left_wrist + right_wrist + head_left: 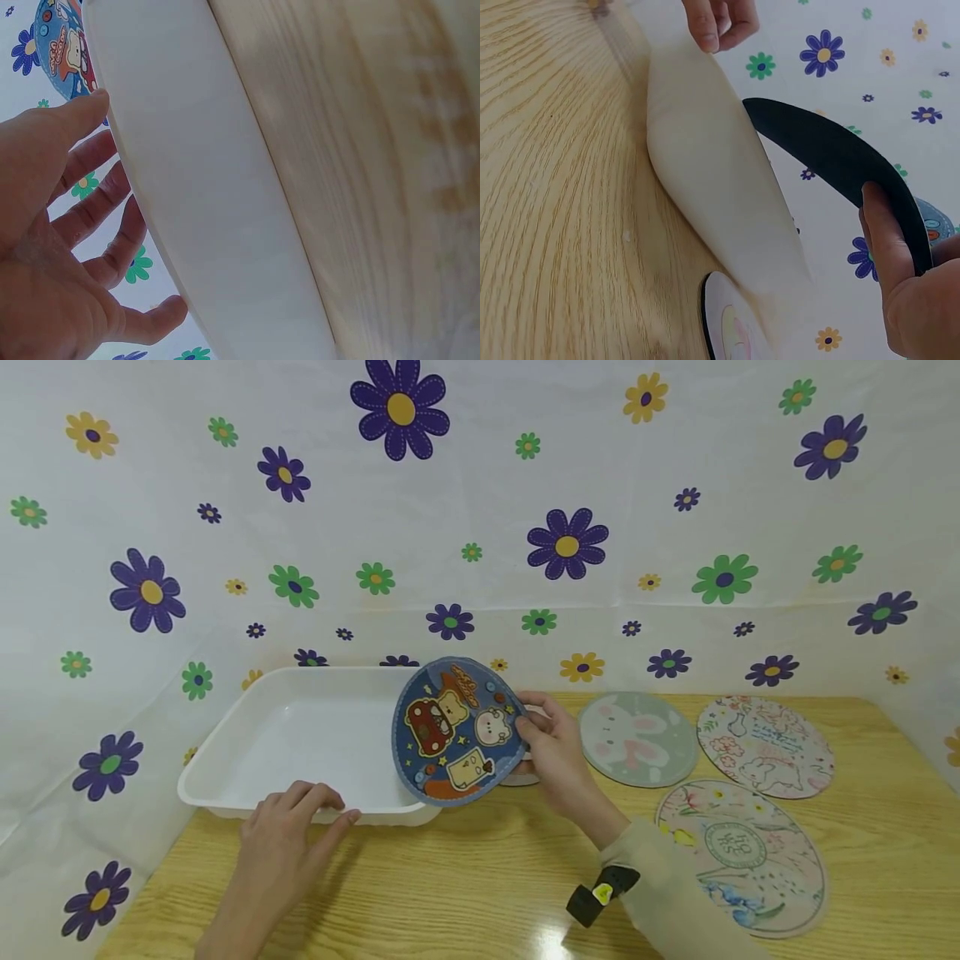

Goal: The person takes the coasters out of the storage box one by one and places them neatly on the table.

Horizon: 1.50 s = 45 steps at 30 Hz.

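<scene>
My right hand [561,758] pinches a round blue mouse pad [491,768] by its right edge. Cartoon bears and a red car are printed on its face; the right wrist view shows its black back [825,146], slightly bent. The pad is tilted up over the right end of a white plastic tub [197,781]. At the tub's front rim is my left hand [285,835], its fingertips touching or just over the edge with loosely bent fingers. In the left wrist view nothing lies between its thumb and fingers.
Right of the tub lie a green rabbit mouse pad [637,739], a pink-and-white printed one [765,747] and a flowered one [750,893]. Another pale pad [519,780] is mostly hidden behind my right hand. A flower-printed cloth [480,510] hangs behind the wooden table [450,893].
</scene>
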Each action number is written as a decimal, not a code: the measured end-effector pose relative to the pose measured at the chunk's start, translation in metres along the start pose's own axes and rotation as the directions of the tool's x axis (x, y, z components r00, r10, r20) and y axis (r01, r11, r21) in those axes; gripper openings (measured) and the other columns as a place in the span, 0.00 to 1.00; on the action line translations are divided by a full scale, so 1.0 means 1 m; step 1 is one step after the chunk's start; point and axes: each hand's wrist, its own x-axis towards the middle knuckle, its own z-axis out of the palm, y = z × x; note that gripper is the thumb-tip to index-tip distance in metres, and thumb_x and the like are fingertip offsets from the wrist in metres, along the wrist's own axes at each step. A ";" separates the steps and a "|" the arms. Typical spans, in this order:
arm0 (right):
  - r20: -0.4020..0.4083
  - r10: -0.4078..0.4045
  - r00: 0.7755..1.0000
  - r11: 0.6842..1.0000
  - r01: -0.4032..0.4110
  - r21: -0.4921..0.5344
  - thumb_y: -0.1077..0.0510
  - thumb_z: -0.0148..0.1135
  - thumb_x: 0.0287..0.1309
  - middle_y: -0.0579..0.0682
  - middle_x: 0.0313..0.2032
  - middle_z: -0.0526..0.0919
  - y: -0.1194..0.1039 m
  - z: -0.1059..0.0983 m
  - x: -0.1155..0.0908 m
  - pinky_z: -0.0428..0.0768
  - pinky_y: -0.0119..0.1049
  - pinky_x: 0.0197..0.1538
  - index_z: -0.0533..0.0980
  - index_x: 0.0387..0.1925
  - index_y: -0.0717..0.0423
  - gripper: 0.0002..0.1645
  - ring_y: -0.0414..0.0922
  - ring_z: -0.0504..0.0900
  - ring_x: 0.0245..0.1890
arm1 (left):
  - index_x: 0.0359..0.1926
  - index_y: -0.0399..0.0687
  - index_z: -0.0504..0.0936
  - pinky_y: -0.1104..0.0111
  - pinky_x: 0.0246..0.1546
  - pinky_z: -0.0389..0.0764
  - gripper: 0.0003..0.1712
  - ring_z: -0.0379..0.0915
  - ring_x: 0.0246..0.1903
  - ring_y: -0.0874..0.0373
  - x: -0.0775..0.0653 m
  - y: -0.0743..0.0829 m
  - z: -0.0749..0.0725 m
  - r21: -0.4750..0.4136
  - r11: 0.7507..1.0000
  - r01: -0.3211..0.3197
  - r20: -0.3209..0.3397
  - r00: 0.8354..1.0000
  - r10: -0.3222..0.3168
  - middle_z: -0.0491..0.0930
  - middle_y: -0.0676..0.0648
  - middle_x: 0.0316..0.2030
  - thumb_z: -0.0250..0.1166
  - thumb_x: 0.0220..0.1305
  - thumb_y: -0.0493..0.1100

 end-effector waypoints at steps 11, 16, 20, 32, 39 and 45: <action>-0.009 0.035 0.999 0.999 -0.035 -0.014 0.66 0.45 0.77 0.52 0.44 0.83 -0.005 -0.011 -0.005 0.85 0.38 0.27 0.70 0.64 0.51 0.20 0.44 0.85 0.29 | 0.34 0.56 0.82 0.37 0.45 0.74 0.09 0.79 0.44 0.38 0.001 0.001 -0.002 0.007 1.000 0.013 0.024 1.000 -0.014 0.85 0.49 0.39 0.75 0.61 0.50; -0.016 0.041 0.999 0.998 -0.042 -0.042 0.66 0.46 0.77 0.48 0.41 0.84 -0.007 -0.019 -0.007 0.83 0.36 0.25 0.71 0.64 0.52 0.20 0.42 0.84 0.27 | 0.34 0.57 0.82 0.37 0.44 0.74 0.09 0.79 0.44 0.38 0.001 0.001 -0.002 0.003 1.000 0.003 0.012 1.000 -0.003 0.85 0.50 0.39 0.75 0.61 0.50; -0.025 0.051 0.998 0.997 -0.053 -0.058 0.66 0.47 0.76 0.48 0.40 0.83 -0.009 -0.025 -0.009 0.82 0.34 0.25 0.70 0.64 0.53 0.19 0.41 0.84 0.27 | 0.34 0.57 0.82 0.38 0.43 0.74 0.10 0.79 0.42 0.39 0.000 0.000 -0.001 -0.003 1.000 -0.016 -0.009 1.000 0.016 0.85 0.51 0.38 0.76 0.60 0.49; -0.021 0.075 0.997 0.989 -0.077 -0.128 0.64 0.46 0.77 0.53 0.47 0.84 -0.013 -0.041 -0.015 0.84 0.35 0.30 0.69 0.66 0.53 0.20 0.42 0.85 0.31 | 0.34 0.57 0.82 0.40 0.42 0.76 0.10 0.80 0.41 0.40 0.000 0.000 -0.002 -0.002 1.000 -0.020 -0.009 1.000 0.020 0.85 0.51 0.38 0.76 0.60 0.49; -0.021 0.089 0.996 0.984 -0.092 -0.151 0.64 0.47 0.77 0.50 0.46 0.85 -0.015 -0.049 -0.018 0.85 0.36 0.31 0.69 0.66 0.51 0.20 0.42 0.85 0.32 | 0.34 0.57 0.81 0.39 0.42 0.75 0.09 0.79 0.41 0.40 0.000 -0.001 -0.001 -0.007 1.000 -0.020 0.004 1.000 0.020 0.84 0.51 0.37 0.75 0.61 0.49; -0.010 0.084 0.996 0.984 -0.085 -0.159 0.64 0.48 0.77 0.46 0.41 0.84 -0.016 -0.056 -0.023 0.85 0.36 0.32 0.68 0.66 0.55 0.20 0.41 0.85 0.33 | 0.34 0.57 0.81 0.38 0.43 0.75 0.09 0.79 0.42 0.40 -0.001 -0.001 -0.002 -0.015 1.000 -0.022 0.003 1.000 0.022 0.84 0.52 0.37 0.75 0.61 0.49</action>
